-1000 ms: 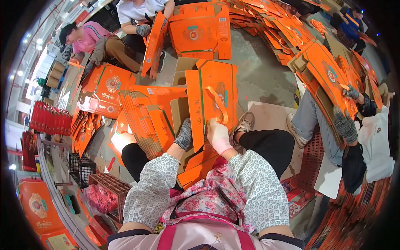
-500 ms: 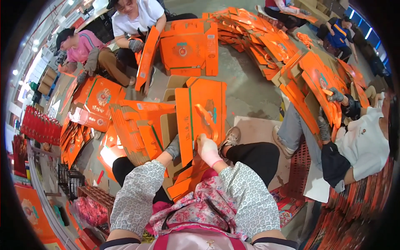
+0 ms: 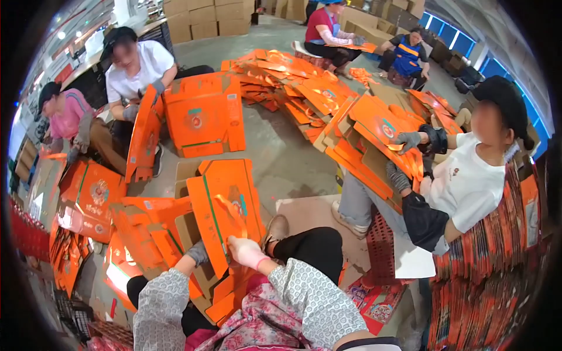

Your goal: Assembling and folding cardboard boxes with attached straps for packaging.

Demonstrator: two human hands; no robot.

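- The right hand [image 3: 246,253], in a pale pink glove, rests on the lower edge of an orange cardboard carton [image 3: 225,207] that stands tilted over the person's lap; its fingers are curled around the edge, pressed close together.
- The left hand [image 3: 198,253], in a grey glove, sits just beside it behind the same carton's lower left flap; whether its fingers are spread or bunched cannot be told, as the board hides them.
- The carton is a flat folded blank, bright orange with a thin green stripe along one side and a small round emblem near its middle; its brown inner face shows at the left.
- Left of it lies a heap of orange blanks [image 3: 140,234], some showing round printed emblems and small white labels.
- Right of the knees, a co-worker in a white shirt [image 3: 465,184] holds a stack of the same orange blanks [image 3: 374,137] with dark gloves, seated by a red crate [image 3: 380,251].
- Farther off, a person in a white top [image 3: 140,70] steadies an upright orange box [image 3: 205,114] on the grey floor.
- Beyond, a wide spill of flat orange cartons [image 3: 293,79] lies on the concrete, and plain brown boxes [image 3: 205,14] are stacked at the far wall.
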